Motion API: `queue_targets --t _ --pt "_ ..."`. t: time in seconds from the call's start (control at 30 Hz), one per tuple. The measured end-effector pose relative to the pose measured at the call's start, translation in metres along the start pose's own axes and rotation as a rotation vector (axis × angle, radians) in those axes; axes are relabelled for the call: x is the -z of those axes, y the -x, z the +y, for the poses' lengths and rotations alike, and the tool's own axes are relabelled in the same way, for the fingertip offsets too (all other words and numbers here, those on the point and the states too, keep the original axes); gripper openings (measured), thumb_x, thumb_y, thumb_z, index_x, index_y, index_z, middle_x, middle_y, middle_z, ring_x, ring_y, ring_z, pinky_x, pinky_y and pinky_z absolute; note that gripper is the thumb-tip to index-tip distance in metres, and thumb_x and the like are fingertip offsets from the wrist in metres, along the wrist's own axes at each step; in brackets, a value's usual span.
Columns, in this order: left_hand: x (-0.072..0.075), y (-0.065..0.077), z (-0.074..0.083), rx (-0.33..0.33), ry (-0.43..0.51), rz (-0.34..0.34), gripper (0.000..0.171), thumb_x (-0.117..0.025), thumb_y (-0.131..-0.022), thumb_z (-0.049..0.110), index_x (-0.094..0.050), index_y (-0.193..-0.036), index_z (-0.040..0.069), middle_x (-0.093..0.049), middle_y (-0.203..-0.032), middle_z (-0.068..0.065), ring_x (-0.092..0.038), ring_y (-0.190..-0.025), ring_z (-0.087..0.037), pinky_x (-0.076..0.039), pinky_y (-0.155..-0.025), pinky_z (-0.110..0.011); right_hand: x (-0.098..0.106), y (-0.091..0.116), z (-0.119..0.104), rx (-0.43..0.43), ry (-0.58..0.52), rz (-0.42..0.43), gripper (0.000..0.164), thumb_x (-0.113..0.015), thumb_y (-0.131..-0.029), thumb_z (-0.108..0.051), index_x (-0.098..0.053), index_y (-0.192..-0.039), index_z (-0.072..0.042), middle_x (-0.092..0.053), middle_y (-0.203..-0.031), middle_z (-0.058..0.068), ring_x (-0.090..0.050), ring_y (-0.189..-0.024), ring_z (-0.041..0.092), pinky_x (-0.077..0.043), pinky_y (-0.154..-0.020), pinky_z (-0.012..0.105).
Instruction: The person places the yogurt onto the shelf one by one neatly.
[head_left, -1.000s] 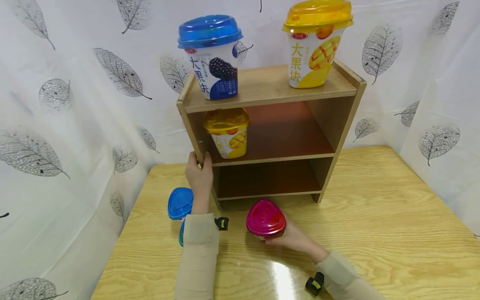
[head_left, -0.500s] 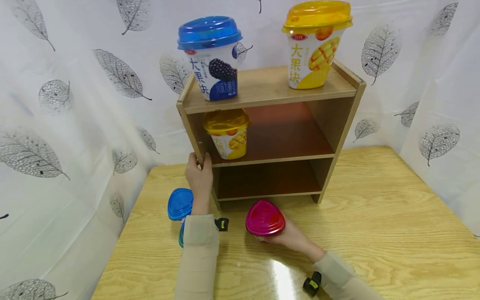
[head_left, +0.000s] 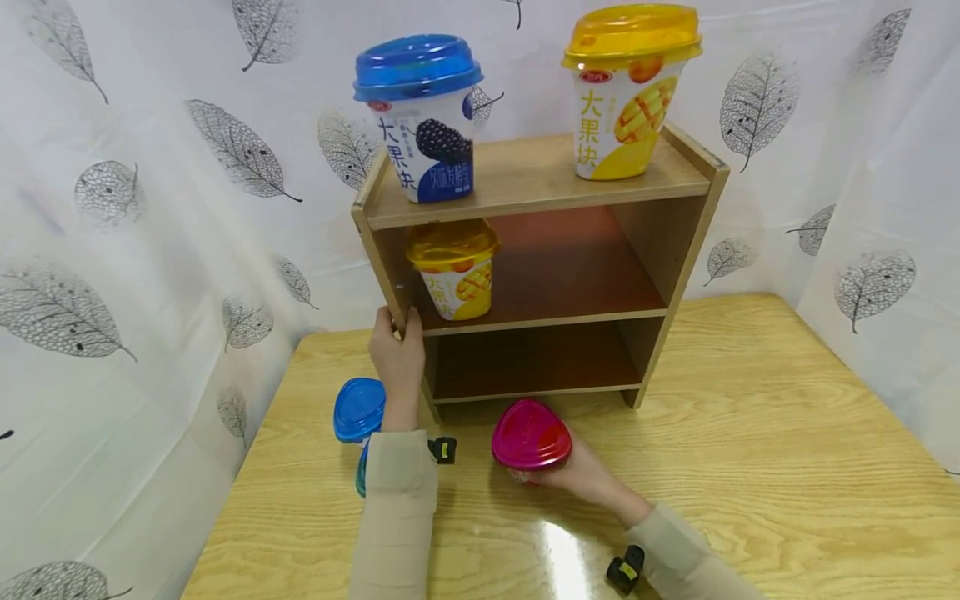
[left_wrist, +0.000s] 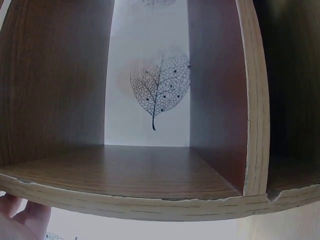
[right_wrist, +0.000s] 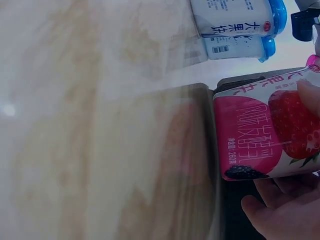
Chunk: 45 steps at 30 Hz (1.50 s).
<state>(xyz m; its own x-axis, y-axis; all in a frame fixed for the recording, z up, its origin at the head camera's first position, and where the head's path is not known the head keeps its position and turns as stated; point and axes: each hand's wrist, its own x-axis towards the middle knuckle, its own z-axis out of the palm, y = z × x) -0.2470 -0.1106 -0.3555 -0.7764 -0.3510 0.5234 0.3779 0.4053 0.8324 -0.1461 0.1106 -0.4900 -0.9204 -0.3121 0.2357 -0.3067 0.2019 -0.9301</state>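
Observation:
My right hand (head_left: 573, 471) holds a yogurt cup (head_left: 530, 437) with a pink lid and a strawberry label, low in front of the wooden shelf (head_left: 540, 321). In the right wrist view that strawberry yogurt cup (right_wrist: 267, 132) lies between thumb and fingers. My left hand (head_left: 401, 350) grips the front edge of the shelf's left side panel, at the height of the middle board. Part of the left hand (left_wrist: 25, 220) also shows at the lower left of the left wrist view, against the panel edge. Close by, a yellow-lidded mango yogurt cup (head_left: 457, 279) stands on the middle board.
On top of the shelf stand a blue-lidded blackberry cup (head_left: 423, 121) and a yellow-lidded mango cup (head_left: 626, 96). Two blue-lidded cups, one lid (head_left: 360, 410) plainest, are on the table (head_left: 750, 467) left of the shelf, partly behind my left forearm. A leaf-patterned curtain (head_left: 187, 250) hangs behind.
My right hand and the pink-lidded cup have shifted very slightly, and the thumb is now less visible under the lid. My left hand keeps its grip on the shelf.

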Motion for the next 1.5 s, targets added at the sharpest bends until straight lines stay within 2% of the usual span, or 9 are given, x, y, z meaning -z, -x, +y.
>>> queue_targets --t 0.1,0.27,0.4,0.67,0.83,1.0,1.3,1.5 --pt "0.0 0.0 0.0 0.001 -0.001 0.001 0.025 -0.055 -0.086 0.017 -0.056 -0.1 -0.003 -0.061 -0.098 -0.018 -0.057 -0.086 -0.03 -0.047 -0.07 -0.043 0.002 -0.001 0.001 0.052 -0.02 -0.007 0.074 -0.075 -0.068 -0.009 -0.035 -0.129 0.001 -0.051 -0.118 0.017 -0.05 -0.106 0.029 -0.04 -0.088 0.042" --pt "0.0 0.0 0.0 0.001 0.0 0.003 0.025 -0.055 -0.085 0.017 -0.056 -0.1 -0.004 -0.061 -0.097 -0.018 -0.057 -0.086 -0.03 -0.047 -0.07 -0.043 0.007 -0.003 -0.006 0.079 -0.017 -0.013 0.071 -0.074 -0.069 -0.009 -0.036 -0.129 -0.002 -0.052 -0.117 0.014 -0.05 -0.106 0.026 -0.04 -0.088 0.04" --pt "0.0 0.0 0.0 -0.01 0.0 0.009 0.025 -0.055 -0.085 0.017 -0.057 -0.099 -0.004 -0.062 -0.096 -0.019 -0.057 -0.085 -0.03 -0.047 -0.07 -0.043 0.011 -0.003 -0.014 0.045 0.018 0.011 0.075 -0.076 -0.067 -0.012 -0.036 -0.13 -0.004 -0.051 -0.118 0.013 -0.049 -0.107 0.027 -0.04 -0.088 0.041" --pt "0.0 0.0 0.0 -0.037 0.005 0.017 0.023 -0.055 -0.085 0.016 -0.057 -0.095 -0.004 -0.062 -0.091 -0.019 -0.057 -0.084 -0.031 -0.046 -0.069 -0.044 0.023 -0.004 -0.035 -0.031 0.128 0.112 0.079 -0.08 -0.062 -0.016 -0.038 -0.127 -0.001 -0.052 -0.115 0.016 -0.051 -0.104 0.031 -0.041 -0.085 0.046" --pt "0.001 0.0 0.001 -0.027 0.012 0.003 0.024 -0.055 -0.085 0.017 -0.057 -0.097 -0.004 -0.062 -0.094 -0.018 -0.056 -0.085 -0.031 -0.046 -0.07 -0.044 0.029 -0.006 -0.043 -0.031 0.195 0.126 0.078 -0.08 -0.062 -0.019 -0.04 -0.127 -0.005 -0.054 -0.114 0.013 -0.052 -0.104 0.029 -0.041 -0.084 0.046" --pt "0.001 0.0 0.002 -0.022 0.019 -0.001 0.025 -0.055 -0.086 0.017 -0.057 -0.099 -0.003 -0.061 -0.096 -0.018 -0.056 -0.086 -0.03 -0.046 -0.071 -0.044 0.035 -0.006 -0.049 -0.037 0.207 0.13 0.075 -0.079 -0.063 -0.023 -0.041 -0.125 -0.005 -0.055 -0.112 0.011 -0.052 -0.103 0.027 -0.042 -0.084 0.045" --pt "0.001 0.0 0.002 -0.025 0.02 0.004 0.024 -0.055 -0.085 0.017 -0.057 -0.098 -0.004 -0.062 -0.096 -0.018 -0.057 -0.086 -0.03 -0.046 -0.071 -0.044 0.043 -0.005 -0.059 -0.018 0.201 0.142 0.068 -0.077 -0.066 -0.017 -0.041 -0.122 -0.004 -0.056 -0.11 0.012 -0.054 -0.1 0.028 -0.045 -0.08 0.042" --pt "0.001 0.0 0.002 -0.026 0.015 0.003 0.024 -0.055 -0.085 0.017 -0.057 -0.097 -0.004 -0.062 -0.094 -0.019 -0.056 -0.083 -0.03 -0.046 -0.069 -0.044 0.048 -0.003 -0.065 -0.019 0.237 0.166 0.066 -0.077 -0.066 -0.019 -0.042 -0.121 -0.005 -0.057 -0.108 0.01 -0.055 -0.098 0.026 -0.045 -0.079 0.043"
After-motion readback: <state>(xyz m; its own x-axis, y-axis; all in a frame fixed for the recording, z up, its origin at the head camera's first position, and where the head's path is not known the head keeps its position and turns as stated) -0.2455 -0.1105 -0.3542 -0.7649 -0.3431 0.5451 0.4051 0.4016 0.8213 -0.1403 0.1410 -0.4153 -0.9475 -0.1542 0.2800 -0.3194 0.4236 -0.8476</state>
